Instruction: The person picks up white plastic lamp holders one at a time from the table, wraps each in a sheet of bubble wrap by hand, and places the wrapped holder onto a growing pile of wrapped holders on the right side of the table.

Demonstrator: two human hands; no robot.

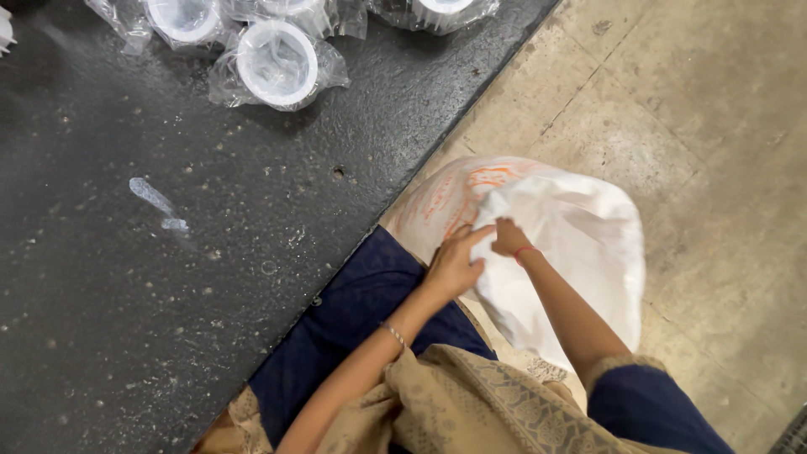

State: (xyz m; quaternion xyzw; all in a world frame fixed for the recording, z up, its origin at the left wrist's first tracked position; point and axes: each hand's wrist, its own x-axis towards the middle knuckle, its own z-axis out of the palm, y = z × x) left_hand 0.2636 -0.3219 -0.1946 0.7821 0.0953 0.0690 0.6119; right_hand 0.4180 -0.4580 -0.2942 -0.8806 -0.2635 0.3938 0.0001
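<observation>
A large white woven sack [580, 244] with orange print on its left side stands on the floor beside the table edge. My left hand [454, 262] lies flat on the sack's top fold, fingers pressing the cloth. Just to its right, my right hand [508, 237] pinches the same fold with closed fingers; a red thread circles that wrist. A thin bangle sits on my left wrist. The sack's opening and contents are hidden.
A dark speckled table [151, 252] fills the left side. Several white round parts in clear plastic bags [276, 63] lie at its far edge. A beige concrete floor [714, 126] stretches to the right. My blue and tan clothing fills the bottom.
</observation>
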